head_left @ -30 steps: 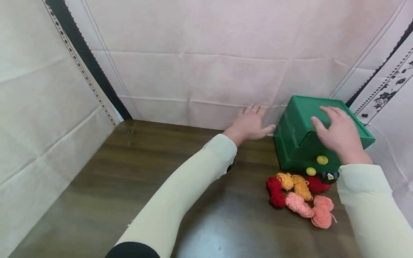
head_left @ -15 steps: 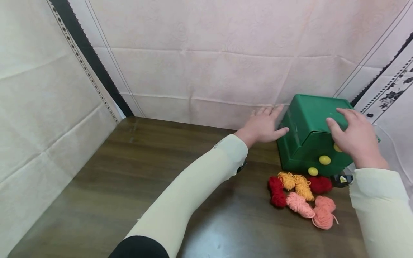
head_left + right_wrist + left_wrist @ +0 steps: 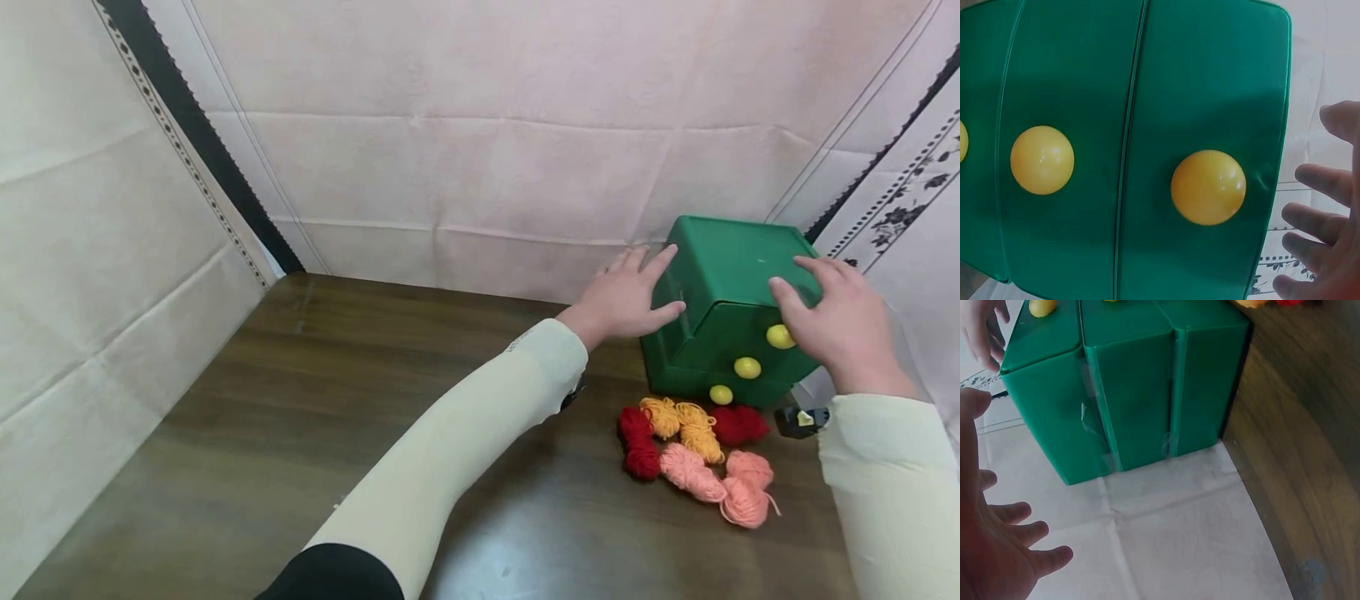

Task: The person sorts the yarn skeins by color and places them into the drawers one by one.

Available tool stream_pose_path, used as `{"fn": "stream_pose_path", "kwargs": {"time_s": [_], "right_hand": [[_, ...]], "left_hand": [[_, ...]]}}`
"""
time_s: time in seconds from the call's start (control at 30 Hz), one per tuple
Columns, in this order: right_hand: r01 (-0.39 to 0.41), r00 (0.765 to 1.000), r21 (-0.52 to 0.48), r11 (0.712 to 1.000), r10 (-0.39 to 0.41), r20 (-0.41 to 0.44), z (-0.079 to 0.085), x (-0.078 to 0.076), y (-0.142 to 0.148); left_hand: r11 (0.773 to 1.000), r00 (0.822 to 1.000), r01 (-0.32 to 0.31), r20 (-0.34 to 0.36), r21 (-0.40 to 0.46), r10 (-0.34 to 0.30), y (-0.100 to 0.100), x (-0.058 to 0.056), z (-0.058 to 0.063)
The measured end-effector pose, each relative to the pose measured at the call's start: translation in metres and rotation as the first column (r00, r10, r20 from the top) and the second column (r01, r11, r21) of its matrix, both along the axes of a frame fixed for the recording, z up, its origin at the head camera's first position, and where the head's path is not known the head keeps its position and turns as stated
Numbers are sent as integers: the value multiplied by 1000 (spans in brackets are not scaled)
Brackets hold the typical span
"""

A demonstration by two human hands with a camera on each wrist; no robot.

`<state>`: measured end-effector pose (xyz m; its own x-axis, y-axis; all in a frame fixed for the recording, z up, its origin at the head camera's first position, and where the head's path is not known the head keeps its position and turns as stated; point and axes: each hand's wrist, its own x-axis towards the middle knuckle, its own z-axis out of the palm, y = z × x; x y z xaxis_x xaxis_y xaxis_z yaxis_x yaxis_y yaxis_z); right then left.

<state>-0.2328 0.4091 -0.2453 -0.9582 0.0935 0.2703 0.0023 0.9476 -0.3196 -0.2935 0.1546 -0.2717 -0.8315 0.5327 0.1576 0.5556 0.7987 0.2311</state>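
A green box of drawers [image 3: 750, 258] stands at the back right, with three round yellow knobs [image 3: 747, 368] on its front. My left hand [image 3: 622, 296] is at the box's left side, fingers spread; the left wrist view shows a gap between this hand [image 3: 997, 550] and the box's side [image 3: 1129, 406]. Near the front right of the box is my right hand [image 3: 843, 325], fingers extended, thumb by the top knob [image 3: 780, 337]. In the right wrist view its fingers [image 3: 1316, 225] lie beyond the drawer edge, apart from the top knob [image 3: 1209, 187]. Neither hand holds anything.
In front of the box lie several yarn skeins: red [image 3: 637, 443], yellow [image 3: 699, 432] and pink [image 3: 746, 490]. A small black object [image 3: 801, 422] sits beside them, near my right sleeve. Pale cloth [image 3: 450, 150] hangs behind and on both sides of the brown table [image 3: 300, 417].
My left hand has moved right, up to the box's left side. The right hand has moved right and slightly down, and the top yellow knob now shows. Box and yarn stay in place.
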Motion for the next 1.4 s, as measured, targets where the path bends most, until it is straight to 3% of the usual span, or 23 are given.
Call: {"fn": "stream_pose_path", "kwargs": {"time_s": [0.3,0.73,1.17,1.4], "right_hand": [[122,992,11,992,-122,-11,-3,2,3],[214,977,-68,975,-213,13,-13,8,23],[270,962,-135,953,-263,68,-21,6,35],[228,972,-214,950,-212,99,-28,7,43]], "left_hand": [[1000,998,-7,66,-8,8,17,0,-6],[1000,993,13,118,14,-15,37,2,-11],[998,986,29,164,47,-37,48,0,-15],[998,982,33,183,57,-42,54,-1,-18]]}}
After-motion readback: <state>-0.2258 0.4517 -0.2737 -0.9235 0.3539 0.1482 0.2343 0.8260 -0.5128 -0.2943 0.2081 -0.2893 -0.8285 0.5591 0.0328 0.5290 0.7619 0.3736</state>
